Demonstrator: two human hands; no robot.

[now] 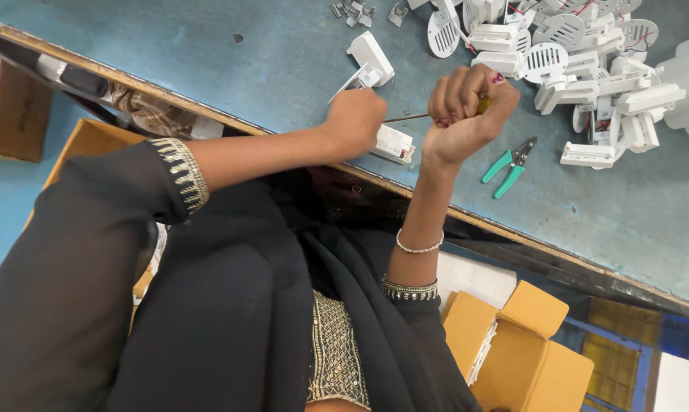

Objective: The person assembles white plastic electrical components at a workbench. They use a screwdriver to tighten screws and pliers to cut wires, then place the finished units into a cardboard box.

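The right hand [466, 107] is fisted around a screwdriver [436, 114], its shaft pointing at the white part [392, 143] that the left hand [354, 122] grips at the table's [268, 61] near edge. Green pliers [510, 166] lie just beside the right hand.

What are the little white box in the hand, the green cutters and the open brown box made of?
The white box under the left hand looks like hard plastic: smooth, moulded, matt white. The cutters seem to have dark metal jaws with green grips, probably plastic or rubber. The brown box looks like cardboard: dull tan with folded flaps. The right hand holds a screwdriver with a thin, likely metal shaft.
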